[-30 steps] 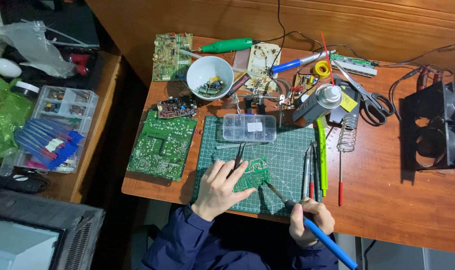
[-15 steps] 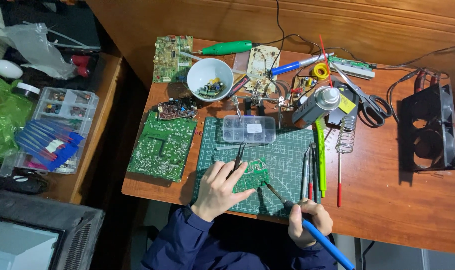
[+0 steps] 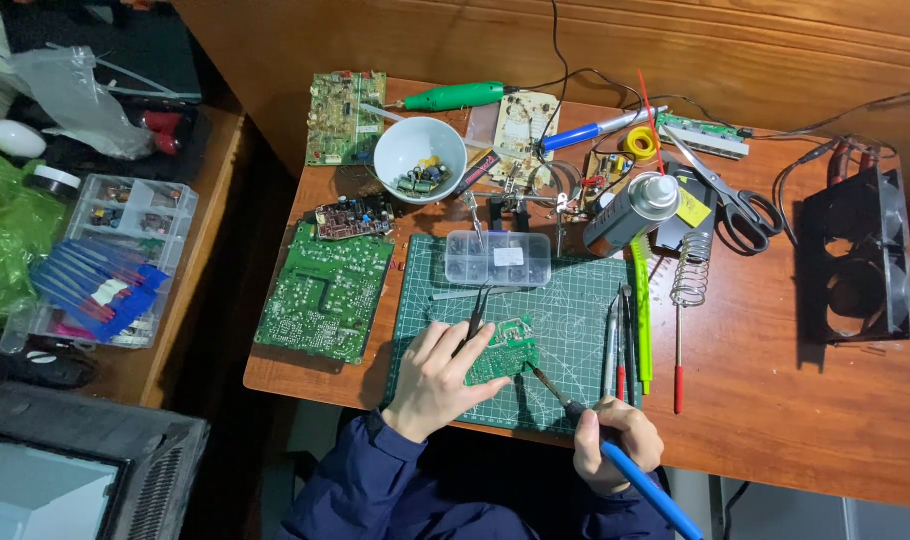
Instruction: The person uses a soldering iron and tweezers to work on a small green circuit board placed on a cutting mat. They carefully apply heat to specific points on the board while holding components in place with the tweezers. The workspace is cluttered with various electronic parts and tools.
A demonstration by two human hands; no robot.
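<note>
Bare wood [image 3: 775,400] on the right leaves room; the clear parts box [image 3: 497,258] and hand tools [image 3: 625,340] crowd the mat [image 3: 565,320].

- An electronics repair workshop, on a wooden desk [image 3: 795,400].
- A green cutting mat [image 3: 565,320] lies at the desk's front.
- Circuit boards [image 3: 325,292] lie left of the mat; a soldering-iron stand [image 3: 689,272] and scissors [image 3: 730,195] lie right.
</note>
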